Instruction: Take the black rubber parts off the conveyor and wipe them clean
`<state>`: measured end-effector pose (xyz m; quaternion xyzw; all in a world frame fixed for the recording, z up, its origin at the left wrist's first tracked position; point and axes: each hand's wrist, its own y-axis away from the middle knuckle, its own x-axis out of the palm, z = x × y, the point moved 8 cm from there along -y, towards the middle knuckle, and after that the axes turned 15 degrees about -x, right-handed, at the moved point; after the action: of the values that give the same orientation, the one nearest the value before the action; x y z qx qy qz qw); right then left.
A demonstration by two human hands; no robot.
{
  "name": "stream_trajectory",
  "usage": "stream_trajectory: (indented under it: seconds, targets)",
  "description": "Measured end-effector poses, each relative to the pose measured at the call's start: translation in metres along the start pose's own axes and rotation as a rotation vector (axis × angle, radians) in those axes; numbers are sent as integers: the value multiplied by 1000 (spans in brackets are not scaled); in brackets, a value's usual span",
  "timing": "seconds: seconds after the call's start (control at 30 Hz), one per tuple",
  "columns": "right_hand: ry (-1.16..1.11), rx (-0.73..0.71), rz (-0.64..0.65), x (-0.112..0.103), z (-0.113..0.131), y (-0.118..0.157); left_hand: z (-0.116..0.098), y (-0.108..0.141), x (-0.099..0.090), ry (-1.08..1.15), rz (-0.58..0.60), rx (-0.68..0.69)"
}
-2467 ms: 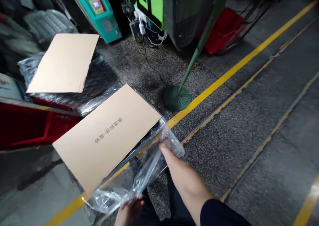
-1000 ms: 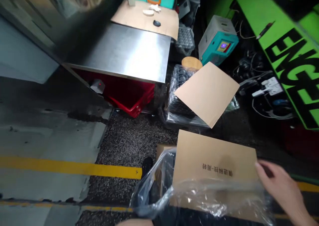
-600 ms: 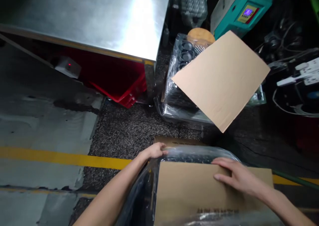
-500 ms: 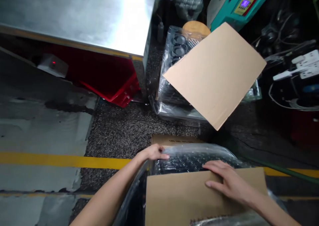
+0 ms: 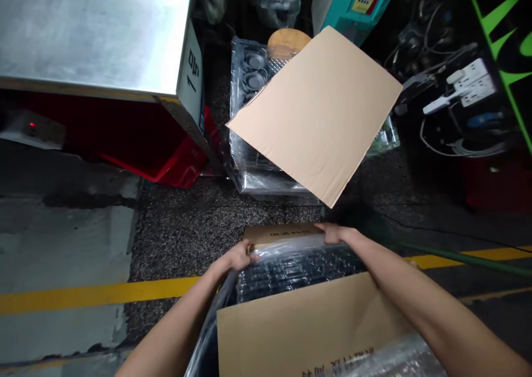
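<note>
Below me is a clear plastic bag (image 5: 291, 248) around stacked dark plastic trays (image 5: 297, 269). My left hand (image 5: 240, 255) is closed on the bag's edge at the far left corner. At the far right, my right hand (image 5: 332, 233) grips the bag's rim, with its fingers against a brown cardboard panel (image 5: 286, 233) that bears printed marks. A second cardboard sheet (image 5: 299, 316) lies over the near part of the trays, between my forearms. Plastic film covers part of its lower right.
Beyond stands another bagged tray stack (image 5: 254, 72) with a loose cardboard sheet (image 5: 320, 111) on top. A metal-topped table (image 5: 91, 33) is at left, a red crate (image 5: 178, 163) beneath it. A teal machine (image 5: 349, 11), power strips (image 5: 474, 83) and a green pole (image 5: 469, 260) are to the right.
My right hand has moved from the near cardboard sheet forward to the bag's far rim. The bag's far edge is drawn back, showing more of the far panel. The view has shifted right.
</note>
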<state>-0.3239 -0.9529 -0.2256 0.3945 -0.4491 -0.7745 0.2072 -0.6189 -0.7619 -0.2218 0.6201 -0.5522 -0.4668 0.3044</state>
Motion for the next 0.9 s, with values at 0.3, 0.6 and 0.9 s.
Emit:
stream_trajectory:
  seconds: [0.3, 0.6, 0.9]
  targets:
    - [-87, 18, -100, -42, -35, 63, -31, 31, -46, -49, -249, 130]
    - [224, -48, -397, -89, -52, 178, -75, 119, -107, -425, -370, 321]
    - [93, 302, -659, -116, -145, 304, -40, 159, -111, -418, -289, 150]
